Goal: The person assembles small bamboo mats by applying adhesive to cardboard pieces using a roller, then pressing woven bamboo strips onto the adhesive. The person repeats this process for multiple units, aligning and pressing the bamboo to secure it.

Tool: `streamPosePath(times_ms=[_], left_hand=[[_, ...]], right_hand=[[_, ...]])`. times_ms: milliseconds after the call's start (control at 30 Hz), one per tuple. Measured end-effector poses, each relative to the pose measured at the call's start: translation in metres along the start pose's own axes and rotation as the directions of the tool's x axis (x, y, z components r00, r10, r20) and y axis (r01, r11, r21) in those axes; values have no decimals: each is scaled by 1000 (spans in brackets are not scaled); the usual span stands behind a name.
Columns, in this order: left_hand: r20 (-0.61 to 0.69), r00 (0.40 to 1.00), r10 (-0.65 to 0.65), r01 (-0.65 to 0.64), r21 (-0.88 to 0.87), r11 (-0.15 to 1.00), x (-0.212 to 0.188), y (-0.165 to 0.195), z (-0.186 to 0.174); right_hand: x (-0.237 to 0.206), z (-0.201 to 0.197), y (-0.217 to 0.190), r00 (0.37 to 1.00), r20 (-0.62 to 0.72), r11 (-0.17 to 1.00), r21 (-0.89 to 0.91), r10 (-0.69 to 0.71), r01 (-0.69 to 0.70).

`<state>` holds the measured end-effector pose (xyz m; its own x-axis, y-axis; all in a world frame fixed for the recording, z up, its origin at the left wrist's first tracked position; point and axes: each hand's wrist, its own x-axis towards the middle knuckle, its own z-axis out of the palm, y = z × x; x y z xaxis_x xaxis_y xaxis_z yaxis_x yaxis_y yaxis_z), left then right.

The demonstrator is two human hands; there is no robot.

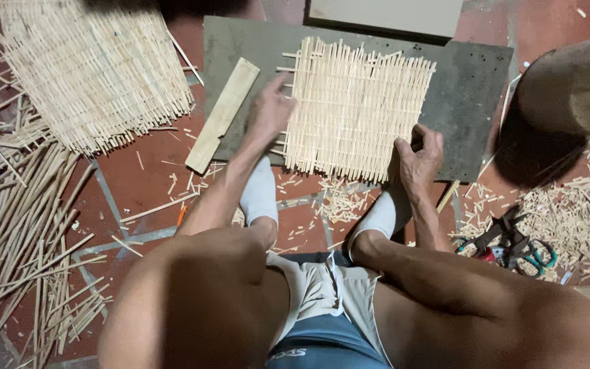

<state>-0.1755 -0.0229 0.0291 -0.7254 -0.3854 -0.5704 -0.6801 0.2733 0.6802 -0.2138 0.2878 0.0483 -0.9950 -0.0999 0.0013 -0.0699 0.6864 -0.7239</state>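
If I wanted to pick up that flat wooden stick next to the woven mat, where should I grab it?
Probably at the near end of the flat wooden stick, coming from the left. That end sticks out past the grey board over the floor, so fingers could slip under it. The left hand and the woven mat crowd its right side.

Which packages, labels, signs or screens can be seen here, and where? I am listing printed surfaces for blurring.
Only one: a small pale printed mark on the blue waistband at the bottom edge, below the grey shorts. No packages, signs or screens show.
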Motion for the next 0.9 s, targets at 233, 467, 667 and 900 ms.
streamPosePath(times_ms=[233, 467, 667, 900], left_hand=[[-226, 952, 205, -196, 62, 979, -27, -19, -17], [-142, 960, 242, -239, 40, 970, -56, 16, -24], [-51, 891, 451, -434, 197, 879, -59, 30, -33], [103, 766, 634, -620, 378, 688, -60, 21, -34]], right_hand=[[-4, 1, 12, 987, 17, 985, -62, -157, 158], [26, 113, -60, 672, 614, 904, 190, -414, 383], [25, 166, -84, 699, 693, 881, -203, -180, 427], [21, 125, -48, 672, 625, 912, 352, -397, 211]])
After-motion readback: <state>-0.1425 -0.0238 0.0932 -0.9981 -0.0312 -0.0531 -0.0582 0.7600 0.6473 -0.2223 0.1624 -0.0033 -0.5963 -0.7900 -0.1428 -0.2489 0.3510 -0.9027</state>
